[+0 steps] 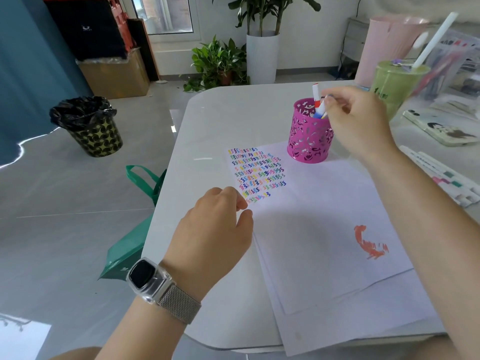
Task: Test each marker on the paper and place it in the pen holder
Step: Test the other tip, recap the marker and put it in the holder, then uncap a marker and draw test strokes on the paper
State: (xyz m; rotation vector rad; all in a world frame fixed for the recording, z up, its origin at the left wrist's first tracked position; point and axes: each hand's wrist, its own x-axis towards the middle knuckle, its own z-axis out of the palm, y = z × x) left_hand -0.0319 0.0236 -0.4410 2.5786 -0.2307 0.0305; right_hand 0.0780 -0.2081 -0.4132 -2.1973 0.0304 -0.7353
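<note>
Markers already tested stand in the pink perforated pen holder (309,131), and the right hand (359,120) is at its rim with one more: a white marker (322,106) with a red band, tilted into the opening among the others. The grip there is a fingertip pinch on the marker's upper end, the other fingers curled loosely, which suits lowering it down between the markers already inside. The left hand (213,229) rests at the near left edge of the paper (324,203), fingers loosely bent and holding nothing; its tips lie just at the sheet's corner, probably to keep the paper from sliding. The holder sits on the sheet's far edge, close beside the rows of coloured test squiggles (255,175), so each move from testing to stowing is short. A red scribble (370,242) marks the paper nearer the person. More markers (446,180) lie on the surface to the right, apparently untested, within the right hand's reach.
</note>
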